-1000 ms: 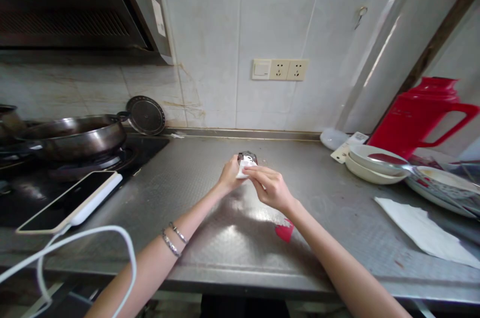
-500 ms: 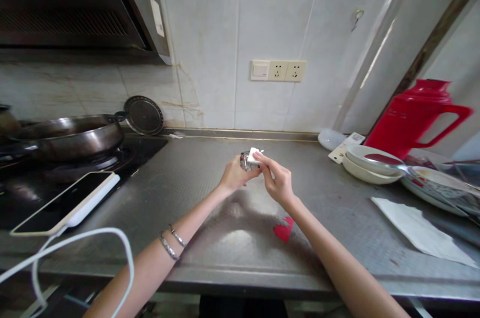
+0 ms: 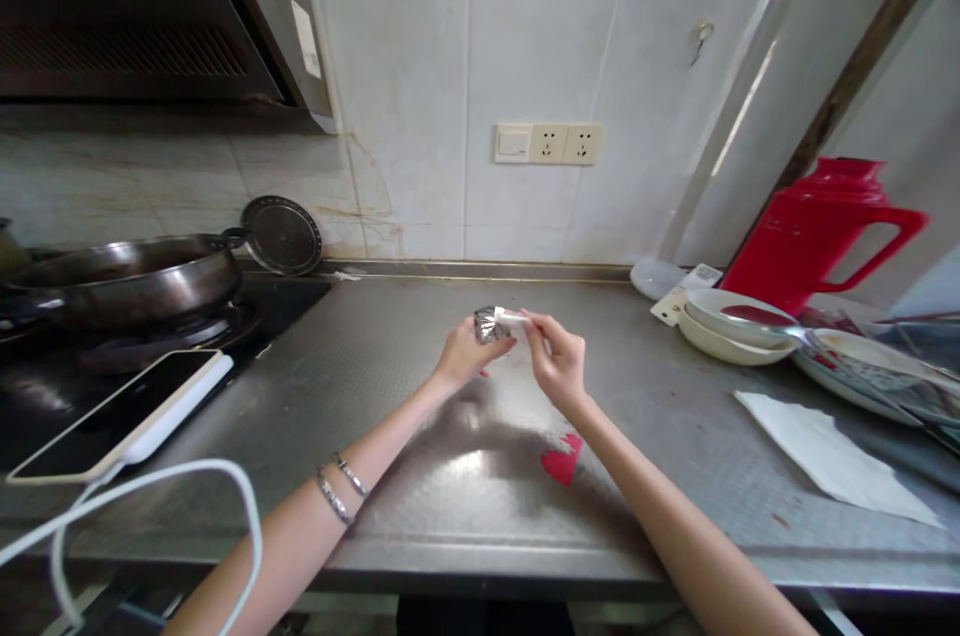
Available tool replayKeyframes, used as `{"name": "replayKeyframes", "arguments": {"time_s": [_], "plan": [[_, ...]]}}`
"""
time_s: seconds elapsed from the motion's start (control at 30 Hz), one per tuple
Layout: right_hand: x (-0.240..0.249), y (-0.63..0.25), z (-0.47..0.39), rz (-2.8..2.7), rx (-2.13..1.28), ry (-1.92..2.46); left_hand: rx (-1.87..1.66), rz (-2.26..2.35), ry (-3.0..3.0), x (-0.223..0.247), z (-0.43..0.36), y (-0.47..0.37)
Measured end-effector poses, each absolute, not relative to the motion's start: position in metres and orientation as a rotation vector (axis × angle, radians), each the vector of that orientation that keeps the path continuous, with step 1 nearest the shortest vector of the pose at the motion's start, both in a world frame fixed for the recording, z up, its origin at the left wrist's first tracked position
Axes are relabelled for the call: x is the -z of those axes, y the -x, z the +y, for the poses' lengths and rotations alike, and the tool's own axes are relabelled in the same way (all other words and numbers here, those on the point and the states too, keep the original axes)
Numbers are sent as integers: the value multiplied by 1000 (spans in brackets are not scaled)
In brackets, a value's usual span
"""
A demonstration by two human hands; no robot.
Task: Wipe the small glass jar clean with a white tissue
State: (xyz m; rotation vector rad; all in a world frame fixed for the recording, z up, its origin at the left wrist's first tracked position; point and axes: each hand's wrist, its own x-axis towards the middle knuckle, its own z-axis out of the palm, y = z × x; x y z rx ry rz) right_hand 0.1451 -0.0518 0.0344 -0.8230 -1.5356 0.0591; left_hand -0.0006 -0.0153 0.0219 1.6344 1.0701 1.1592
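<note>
My left hand (image 3: 466, 353) is closed around a small shiny silver thing (image 3: 487, 322) that looks like a foil wrapper; most of it is hidden by the fingers. From its right side a thin white strip (image 3: 511, 318) stretches across to my right hand (image 3: 556, 356). My right thumb and fingers pinch the strip's right end. Both hands are above the metal counter (image 3: 405, 476). Below them, near my right forearm, lies a red torn scrap (image 3: 561, 461). A tiny bit of red shows just under my left hand.
Left, a steel pan (image 3: 135, 276) stands on the black stove (image 3: 292, 306), with a phone (image 3: 120, 416) and white cable (image 3: 225, 464) in front. Right are stacked bowls (image 3: 720, 341), a red thermos jug (image 3: 817, 236) and a white paper napkin (image 3: 832, 456).
The white piece, bunched on top of the silver thing before, now stretches out as a strip toward my right hand. My right hand has tilted and drawn slightly away. The view has shifted a little.
</note>
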Motion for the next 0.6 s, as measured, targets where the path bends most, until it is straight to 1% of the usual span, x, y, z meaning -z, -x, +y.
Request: {"name": "replayKeyframes", "arguments": {"time_s": [0.1, 0.27, 0.33, 0.4, 0.47, 0.6], "plan": [[-36, -145, -46, -1327, -220, 954, -1197, 1119, -1752, -18, -20, -1], [-42, -147, -41, -1510, -743, 798, -1234, 1149, -1920, -23, -29, -4], [-43, -149, -41, -1569, -898, 736, -1250, 1188, -1932, -25, -29, -3], [-43, -149, -42, -1586, -961, 707, -1279, 1183, -1949, -26, -27, -2], [-42, -149, -41, -1553, -964, 706, -1284, 1079, -1947, -24, -24, 0], [-41, -150, -38, -1377, -964, 791, -1141, 825, -1952, -22, -19, 7]]}}
